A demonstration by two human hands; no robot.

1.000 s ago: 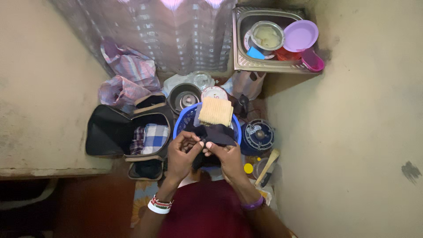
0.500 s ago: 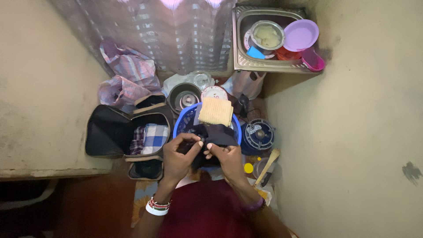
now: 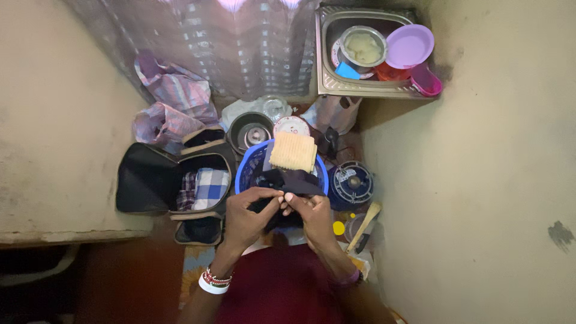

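The dark cloth (image 3: 288, 183) could slip out of the pinch and drop into the blue basin (image 3: 246, 171) directly below it, because both hands grip it only by a small fold at its near edge while most of the fabric hangs loose over the basin's middle. A tug from one side alone would likely pull that fold free of the other hand. The tan ribbed cloth (image 3: 293, 151), draped over the far rim of the basin and touching the dark cloth's far edge, could get dragged along if the dark piece is lifted sharply. The left hand (image 3: 246, 219), at the near-left rim of the basin, has thumb and forefinger pressed together on the fold, the other fingers curled under; the right hand (image 3: 313, 213), at the near-right rim, pinches the same fold between thumb and fingertips, and the two hands almost touch. The dark cloth looks black or deep navy, soft and limp, crumpled rather than flat, with no pattern that can be made out in this dim light. Just right of the basin sits a small round blue stove (image 3: 351, 184), close enough for a trailing corner to brush it.
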